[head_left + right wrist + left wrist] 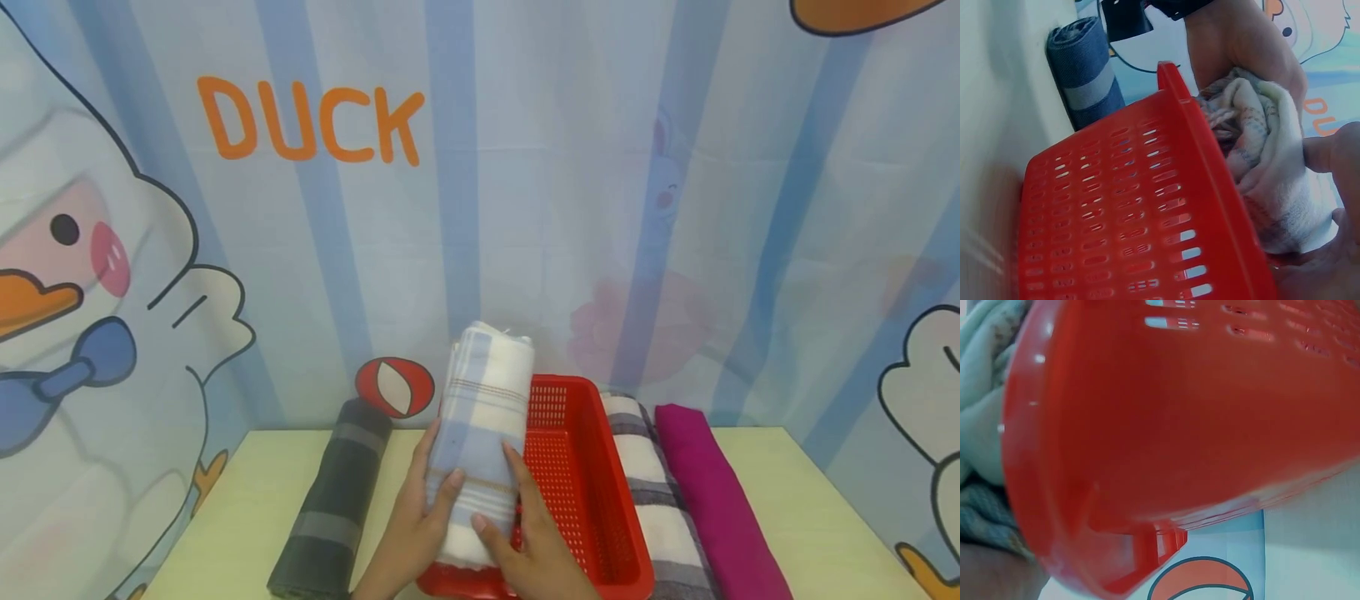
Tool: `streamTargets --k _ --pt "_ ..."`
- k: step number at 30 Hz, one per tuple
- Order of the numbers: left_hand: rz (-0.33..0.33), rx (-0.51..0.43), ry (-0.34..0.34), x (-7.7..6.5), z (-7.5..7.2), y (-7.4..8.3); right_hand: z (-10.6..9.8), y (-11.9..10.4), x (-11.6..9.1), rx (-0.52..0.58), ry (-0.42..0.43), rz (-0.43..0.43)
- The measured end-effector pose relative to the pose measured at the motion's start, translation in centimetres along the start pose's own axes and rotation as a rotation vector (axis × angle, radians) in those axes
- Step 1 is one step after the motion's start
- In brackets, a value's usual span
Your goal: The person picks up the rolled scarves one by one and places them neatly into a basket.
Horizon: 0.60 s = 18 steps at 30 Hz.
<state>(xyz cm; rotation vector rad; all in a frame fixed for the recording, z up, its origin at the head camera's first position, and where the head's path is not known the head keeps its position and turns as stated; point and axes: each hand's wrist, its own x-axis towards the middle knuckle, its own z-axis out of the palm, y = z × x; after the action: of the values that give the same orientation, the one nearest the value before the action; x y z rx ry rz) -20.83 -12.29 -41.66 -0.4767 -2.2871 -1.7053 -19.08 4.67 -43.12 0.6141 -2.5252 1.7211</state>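
Note:
A folded scarf [480, 450], white with pale blue stripes and thin brown lines, stands tilted over the left part of a red plastic basket [626, 517]. My left hand [416, 517] grips its left side, thumb across the front. On the right side, my right hand [536, 537] holds the lower part, with its thumb also on the front. In the right wrist view the end of the scarf [1275, 162] shows bunched layers and some fringe beside the basket's rim. The basket wall [1179, 425] fills most of the left wrist view, hiding much of the left hand.
Left of the basket lies a rolled dark grey scarf [330, 500] with lighter bands. To the right are a white, grey and black striped roll [660, 517] and a magenta roll [720, 508], side by side on the pale yellow table [217, 533]. A printed duck curtain [510, 208] hangs behind.

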Motion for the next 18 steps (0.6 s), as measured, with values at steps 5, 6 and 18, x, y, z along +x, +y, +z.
streamTargets --k 5,6,18 --pt "-0.032 -0.016 -0.001 0.0 0.4 -0.1 -0.8 0.0 0.0 0.114 -0.024 0.032" --pt "-0.044 -0.019 -0.004 0.0 0.6 -0.2 -1.0 0.0 0.1 0.127 -0.032 0.038" --pt "-0.073 -0.052 -0.021 -0.3 1.5 -0.2 -3.8 -0.5 1.3 0.156 -0.096 0.110"
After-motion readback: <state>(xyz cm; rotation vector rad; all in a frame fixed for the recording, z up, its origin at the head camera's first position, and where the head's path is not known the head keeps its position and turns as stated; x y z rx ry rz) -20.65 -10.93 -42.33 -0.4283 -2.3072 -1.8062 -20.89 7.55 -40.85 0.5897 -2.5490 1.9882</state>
